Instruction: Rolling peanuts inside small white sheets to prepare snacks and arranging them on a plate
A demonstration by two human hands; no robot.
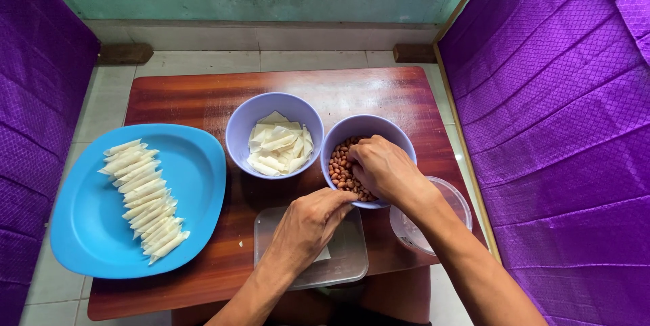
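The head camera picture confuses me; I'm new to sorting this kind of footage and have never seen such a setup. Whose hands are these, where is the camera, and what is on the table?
There is no machine here. A person wears one camera on the head, looking down at their own two bare hands over a small wooden table.

The right hand reaches into a purple bowl of peanuts. The left hand rests over a clear plastic tray, fingertips near that bowl; whether it holds anything is hidden.

Also there: a second purple bowl holding white wrapper pieces, a blue plate with a row of rolled white wrappers, and a clear round container under the right forearm. Purple cloth hangs on both sides.
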